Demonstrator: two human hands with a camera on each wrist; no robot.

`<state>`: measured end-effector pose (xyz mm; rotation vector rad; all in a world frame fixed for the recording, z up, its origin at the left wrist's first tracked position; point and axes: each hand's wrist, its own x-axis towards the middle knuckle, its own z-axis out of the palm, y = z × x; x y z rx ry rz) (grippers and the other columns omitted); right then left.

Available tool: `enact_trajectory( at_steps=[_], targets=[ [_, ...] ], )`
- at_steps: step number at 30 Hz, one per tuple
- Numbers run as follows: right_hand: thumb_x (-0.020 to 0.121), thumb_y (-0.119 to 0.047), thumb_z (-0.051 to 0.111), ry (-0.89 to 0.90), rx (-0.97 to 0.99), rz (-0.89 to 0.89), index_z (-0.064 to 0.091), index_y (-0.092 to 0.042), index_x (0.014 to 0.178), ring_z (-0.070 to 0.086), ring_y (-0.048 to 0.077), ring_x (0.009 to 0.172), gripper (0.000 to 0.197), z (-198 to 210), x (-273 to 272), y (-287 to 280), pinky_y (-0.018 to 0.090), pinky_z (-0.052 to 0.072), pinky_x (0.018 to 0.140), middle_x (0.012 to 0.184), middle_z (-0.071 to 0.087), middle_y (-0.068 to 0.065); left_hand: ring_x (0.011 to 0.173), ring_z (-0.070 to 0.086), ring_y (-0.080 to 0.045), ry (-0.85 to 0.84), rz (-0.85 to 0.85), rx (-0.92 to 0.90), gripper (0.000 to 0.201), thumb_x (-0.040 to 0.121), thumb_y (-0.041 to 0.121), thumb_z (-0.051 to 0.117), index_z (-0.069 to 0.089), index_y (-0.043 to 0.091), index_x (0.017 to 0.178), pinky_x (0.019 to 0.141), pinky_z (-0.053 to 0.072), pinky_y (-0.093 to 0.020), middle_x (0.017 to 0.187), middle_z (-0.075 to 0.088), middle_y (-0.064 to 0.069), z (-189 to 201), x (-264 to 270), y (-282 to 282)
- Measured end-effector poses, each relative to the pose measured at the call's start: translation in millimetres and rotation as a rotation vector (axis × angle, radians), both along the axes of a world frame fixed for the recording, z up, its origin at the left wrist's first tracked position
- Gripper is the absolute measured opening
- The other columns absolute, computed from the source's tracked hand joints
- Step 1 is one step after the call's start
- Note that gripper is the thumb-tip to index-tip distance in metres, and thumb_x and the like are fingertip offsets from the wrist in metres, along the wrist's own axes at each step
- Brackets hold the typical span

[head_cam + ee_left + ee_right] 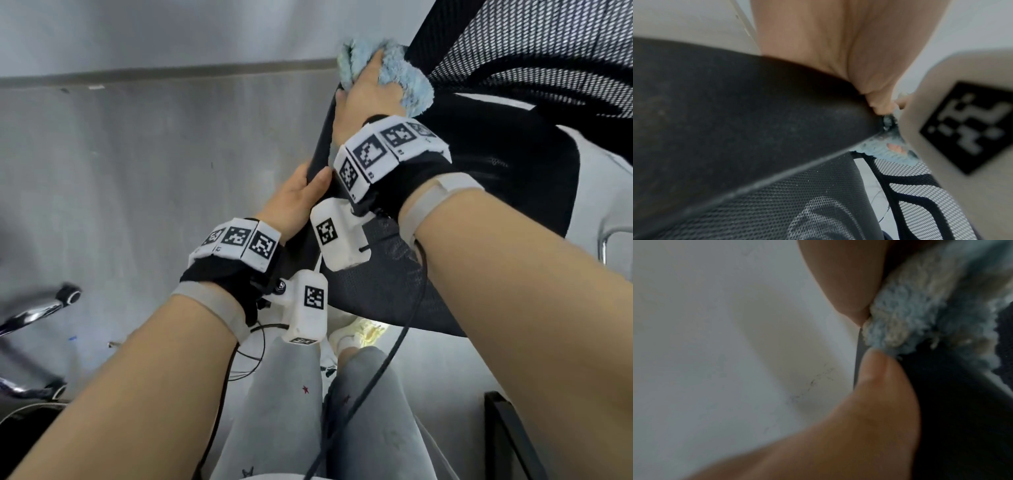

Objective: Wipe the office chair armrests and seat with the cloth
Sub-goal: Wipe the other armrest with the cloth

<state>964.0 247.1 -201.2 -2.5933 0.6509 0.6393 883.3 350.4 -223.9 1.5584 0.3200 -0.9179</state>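
A black office chair with a mesh back (527, 44) and mesh seat (387, 294) fills the right of the head view. Its black armrest (323, 137) runs from centre up toward the back. My right hand (368, 92) grips a fluffy light-blue cloth (404, 78) and presses it on the far end of the armrest; the cloth (920, 318) bunches between thumb and fingers in the right wrist view. My left hand (301, 195) is wrapped round the near end of the armrest (735, 113); the cloth (890, 149) shows beyond it in the left wrist view.
Grey floor (154, 154) lies to the left, with a wall edge at the far side. Chrome chair legs with a caster (68, 294) sit at lower left. My grey-trousered legs (284, 411) and a shoe (359, 334) are below. Cables hang from my wrists.
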Motion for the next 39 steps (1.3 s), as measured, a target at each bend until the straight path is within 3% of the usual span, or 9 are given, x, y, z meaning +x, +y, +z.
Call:
enact_trajectory(
  at_steps=[2, 6, 10, 13, 18, 24, 31, 35, 39],
  targets=[
    [0.098, -0.032, 0.034, -0.041, 0.028, 0.008, -0.003, -0.017, 0.147, 0.056, 0.028, 0.106, 0.063, -3.0, 2.1, -6.5, 0.03, 0.037, 0.073, 0.125, 0.052, 0.017, 0.118, 0.054, -0.019, 0.016, 0.024, -0.052, 0.044, 0.096, 0.036, 0.039, 0.036, 0.019, 0.136, 0.107, 0.038, -0.044, 0.129, 0.056, -0.003, 1.8, 1.6, 0.1],
    [0.096, -0.025, 0.036, -0.07, 0.294, 0.068, 0.011, -0.03, 0.146, 0.059, 0.027, 0.096, 0.056, 1.7, -21.9, -23.5, 0.034, 0.048, 0.086, 0.111, 0.06, 0.012, 0.122, 0.052, -0.028, -0.015, 0.041, -0.119, 0.055, 0.088, 0.033, 0.042, 0.034, 0.012, 0.139, 0.108, 0.036, -0.046, 0.134, 0.053, -0.013, 4.4, 0.9, 0.0],
    [0.091, -0.024, 0.044, 0.005, 0.463, 0.167, 0.026, -0.045, 0.138, 0.047, 0.028, 0.124, 0.055, 4.2, -69.6, -30.6, 0.041, 0.037, 0.106, 0.138, 0.048, 0.009, 0.122, 0.051, -0.027, -0.03, 0.085, -0.141, 0.047, 0.087, 0.035, 0.048, 0.041, 0.017, 0.13, 0.109, 0.034, -0.05, 0.132, 0.053, -0.011, 1.6, -3.3, -0.6],
    [0.09, -0.024, 0.048, -0.041, 0.505, 0.148, 0.036, -0.039, 0.137, 0.044, 0.027, 0.127, 0.051, 7.3, -80.1, -36.7, 0.043, 0.035, 0.107, 0.137, 0.049, 0.009, 0.115, 0.053, -0.018, -0.036, 0.078, -0.148, 0.031, 0.096, 0.023, 0.042, 0.041, 0.019, 0.126, 0.11, 0.035, -0.04, 0.125, 0.054, -0.005, 2.7, -7.1, 0.2],
    [0.095, -0.028, 0.043, -0.186, 0.4, 0.021, 0.024, -0.024, 0.144, 0.05, 0.025, 0.119, 0.053, 12.6, -42.7, -44.6, 0.023, 0.035, 0.096, 0.132, 0.052, 0.013, 0.115, 0.056, -0.015, 0.107, 0.12, -0.055, 0.051, 0.096, 0.047, 0.027, 0.049, 0.016, 0.129, 0.105, 0.041, -0.034, 0.128, 0.058, -0.004, 2.4, -23.2, 14.3],
    [0.096, -0.04, 0.034, -0.168, 0.215, 0.097, 0.008, -0.026, 0.146, 0.057, 0.024, 0.103, 0.058, -9.5, -19.0, -33.8, 0.028, 0.042, 0.083, 0.123, 0.059, 0.01, 0.116, 0.055, -0.008, 0.182, 0.198, -0.072, 0.052, 0.095, 0.049, 0.017, 0.057, 0.026, 0.118, 0.106, 0.036, -0.031, 0.124, 0.061, 0.0, -10.4, -65.3, 38.4],
    [0.094, -0.032, 0.042, -0.078, 0.413, 0.385, 0.019, -0.04, 0.142, 0.025, 0.027, 0.139, 0.053, -17.7, -63.5, -38.9, 0.023, 0.017, 0.109, 0.151, 0.021, 0.014, 0.094, 0.067, -0.005, 0.185, 0.33, -0.112, 0.06, 0.096, 0.048, 0.014, 0.062, 0.015, 0.109, 0.091, 0.048, -0.026, 0.097, 0.072, 0.004, -10.5, -77.6, 33.0],
    [0.092, -0.021, 0.048, -0.11, 0.572, 0.382, 0.025, -0.047, 0.138, 0.029, 0.021, 0.136, 0.058, -14.4, -118.8, -24.8, 0.015, 0.019, 0.104, 0.149, 0.022, 0.008, 0.121, 0.054, -0.022, 0.287, 0.413, -0.233, 0.091, 0.086, 0.065, -0.006, 0.042, 0.006, 0.135, 0.098, 0.042, -0.032, 0.13, 0.057, -0.011, 3.9, -75.4, 27.9],
    [0.09, -0.018, 0.052, -0.059, 0.608, 0.472, 0.031, -0.052, 0.133, 0.042, 0.022, 0.127, 0.059, -10.9, -158.8, -21.2, 0.032, 0.036, 0.108, 0.142, 0.031, 0.003, 0.135, 0.034, -0.036, 0.288, 0.484, -0.082, 0.101, 0.079, 0.074, -0.001, 0.033, -0.001, 0.139, 0.109, 0.029, -0.042, 0.147, 0.035, -0.021, 7.3, -75.0, 24.4]
  ],
)
